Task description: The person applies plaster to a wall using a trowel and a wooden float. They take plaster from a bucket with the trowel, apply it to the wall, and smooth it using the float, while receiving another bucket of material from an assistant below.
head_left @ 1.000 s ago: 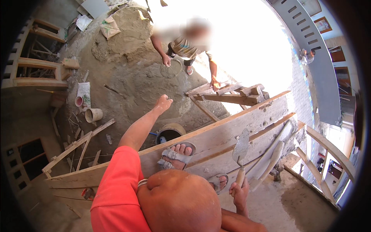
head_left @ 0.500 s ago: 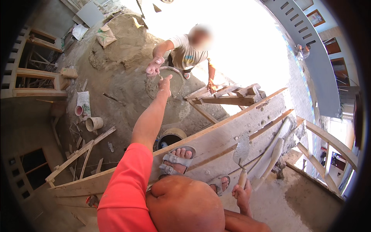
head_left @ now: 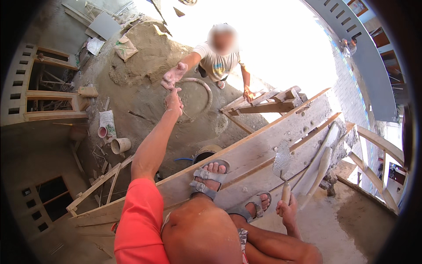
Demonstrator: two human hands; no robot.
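My left hand (head_left: 174, 102) reaches far out at the end of a red-sleeved arm, fingers closed. What they hold is too small to make out. Just above it, a co-worker's hand (head_left: 175, 75) meets or almost meets mine, its fingers partly spread. Beside both hands a round pale rim (head_left: 208, 93) surrounds grey, mortar-like material. Low on the right, my right hand (head_left: 287, 211) grips the wooden handle of a trowel (head_left: 281, 163). Its grey, smeared blade points away from me, over the boards.
My sandalled feet rest by a long plank structure (head_left: 246, 147) crossing in front of me. Behind it are a dark bucket (head_left: 207, 152), a wooden frame (head_left: 268, 107) under the co-worker's other hand, and a tipped pale bucket (head_left: 121, 145). A mortar heap (head_left: 145, 57) rises farther off.
The view has shifted slightly. My left hand has moved left and a little nearer. The co-worker's hand has turned, its fingers more spread. My right hand still holds the trowel.
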